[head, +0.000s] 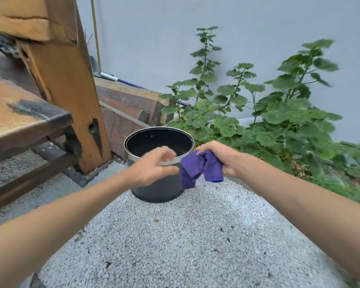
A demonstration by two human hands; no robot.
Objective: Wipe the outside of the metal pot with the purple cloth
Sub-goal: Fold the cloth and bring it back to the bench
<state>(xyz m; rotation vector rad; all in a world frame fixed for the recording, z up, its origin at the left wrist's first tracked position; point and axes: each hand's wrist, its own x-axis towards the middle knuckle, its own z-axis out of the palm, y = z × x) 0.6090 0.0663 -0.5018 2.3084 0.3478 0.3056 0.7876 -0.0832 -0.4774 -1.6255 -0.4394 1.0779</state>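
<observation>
A pale grey wall (247, 28) closes off the far side of an outdoor corner under soft, even daylight. The ground (175, 235) is light pebbled paving, scattered with a few dry leaf scraps. On the left, a thick wooden post (71, 90) rises beside a worn wooden bench (19, 113) with a dark patch at its edge. Stacked timber beams (129, 104) lie against the wall behind it. Leafy green plants (279, 121) crowd the right side, their tall stems rising against the wall.
</observation>
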